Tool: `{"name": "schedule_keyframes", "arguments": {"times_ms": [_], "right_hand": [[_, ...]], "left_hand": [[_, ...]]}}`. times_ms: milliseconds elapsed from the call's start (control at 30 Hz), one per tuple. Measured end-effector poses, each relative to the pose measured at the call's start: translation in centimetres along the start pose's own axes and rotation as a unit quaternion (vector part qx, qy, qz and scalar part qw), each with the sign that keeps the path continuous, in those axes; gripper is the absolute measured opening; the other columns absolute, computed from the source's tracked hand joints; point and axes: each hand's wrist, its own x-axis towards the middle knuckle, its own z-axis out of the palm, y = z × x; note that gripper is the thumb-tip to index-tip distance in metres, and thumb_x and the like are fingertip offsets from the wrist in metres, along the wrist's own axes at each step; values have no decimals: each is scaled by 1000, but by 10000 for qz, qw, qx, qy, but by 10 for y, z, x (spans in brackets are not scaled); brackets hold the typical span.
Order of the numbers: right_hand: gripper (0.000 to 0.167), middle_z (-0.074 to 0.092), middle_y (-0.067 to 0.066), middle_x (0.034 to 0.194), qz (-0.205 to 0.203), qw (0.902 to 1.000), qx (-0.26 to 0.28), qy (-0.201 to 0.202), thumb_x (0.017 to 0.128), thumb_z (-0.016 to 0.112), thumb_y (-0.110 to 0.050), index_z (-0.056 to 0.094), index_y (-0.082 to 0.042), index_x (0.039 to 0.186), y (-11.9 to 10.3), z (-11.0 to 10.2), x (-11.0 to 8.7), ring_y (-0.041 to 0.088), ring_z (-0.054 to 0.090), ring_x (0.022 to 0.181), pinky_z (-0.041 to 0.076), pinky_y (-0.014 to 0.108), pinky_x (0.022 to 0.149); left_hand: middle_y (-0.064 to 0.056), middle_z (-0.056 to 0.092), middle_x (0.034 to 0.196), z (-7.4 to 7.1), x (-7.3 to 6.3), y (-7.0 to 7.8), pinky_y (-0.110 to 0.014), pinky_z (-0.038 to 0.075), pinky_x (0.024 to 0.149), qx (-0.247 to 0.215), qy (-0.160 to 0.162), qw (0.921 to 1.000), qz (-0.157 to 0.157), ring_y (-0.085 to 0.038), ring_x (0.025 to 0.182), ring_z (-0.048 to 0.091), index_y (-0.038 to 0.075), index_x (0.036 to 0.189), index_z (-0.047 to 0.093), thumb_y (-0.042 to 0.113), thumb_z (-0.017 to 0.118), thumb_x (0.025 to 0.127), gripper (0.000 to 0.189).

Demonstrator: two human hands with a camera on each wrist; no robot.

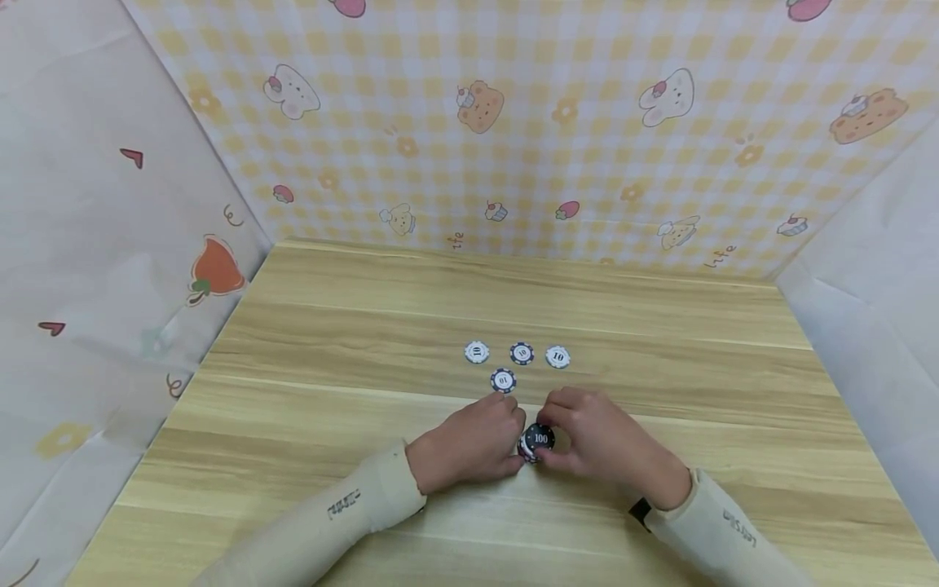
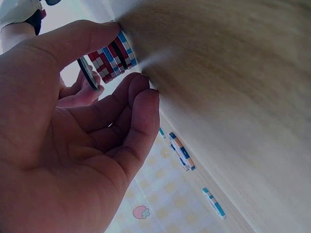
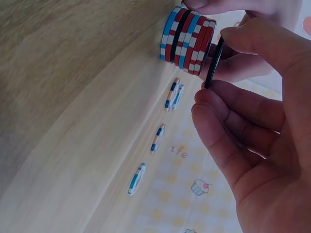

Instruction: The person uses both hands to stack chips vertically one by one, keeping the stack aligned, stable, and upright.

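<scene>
A stack of poker chips (image 3: pixel 187 41), mostly red with blue and black ones among them, stands on the table between both hands. My left hand (image 1: pixel 473 440) holds the stack near its base, thumb on one side and curled fingers on the other. My right hand (image 1: pixel 597 432) pinches a black poker chip (image 1: pixel 540 439) marked 100 between thumb and fingertips. In the right wrist view the black chip is slightly tilted, with a narrow gap between it and the top of the stack.
Beyond the hands, several chips marked 10 lie flat and apart: a white chip (image 1: pixel 477 352) at left, a blue-edged chip (image 1: pixel 522 353), another white chip (image 1: pixel 557 357) at right, and a nearer blue-edged chip (image 1: pixel 503 381). A checkered patterned backdrop (image 1: pixel 565 163) rises behind the wooden table (image 1: pixel 330 326).
</scene>
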Motion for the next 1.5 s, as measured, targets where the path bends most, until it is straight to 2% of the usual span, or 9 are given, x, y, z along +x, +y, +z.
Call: {"name": "schedule_keyframes", "arguments": {"times_ms": [367, 1033, 1233, 1500], "right_hand": [[23, 70, -4, 91, -60, 10000, -38, -42, 85, 91, -22, 80, -7, 97, -3, 2, 1, 3, 59, 78, 56, 25, 69], [23, 69, -6, 92, -118, 9999, -75, 66, 83, 91, -22, 78, -9, 97, -3, 6, 0, 4, 60, 80, 56, 28, 70], [24, 69, -5, 93, -66, 10000, -52, 34, 84, 91, -23, 78, -9, 98, -4, 5, 0, 6, 61, 82, 57, 29, 71], [31, 71, -2, 97, 169, 9997, 20, -154, 86, 91, -29, 80, -6, 104, -4, 1, -4, 7, 65, 84, 60, 31, 74]], "left_hand": [[-1, 70, 93, -3, -1, 1, -28, 50, 83, 102, 16, 9999, 56, -14, 86, 58, 5, 105, 77, 39, 80, 98, 35], [0, 70, 93, -2, -1, 2, -27, 49, 84, 115, -8, 9999, 39, -13, 86, 57, 6, 106, 78, 39, 81, 98, 35], [0, 70, 92, -2, -1, 1, -27, 49, 82, 41, 30, 10000, 57, -13, 85, 56, 5, 105, 78, 38, 81, 98, 34], [-1, 70, 94, -3, 0, 1, -26, 50, 82, 6, -89, 10000, 2, -13, 86, 56, 5, 106, 78, 38, 82, 97, 34]]}}
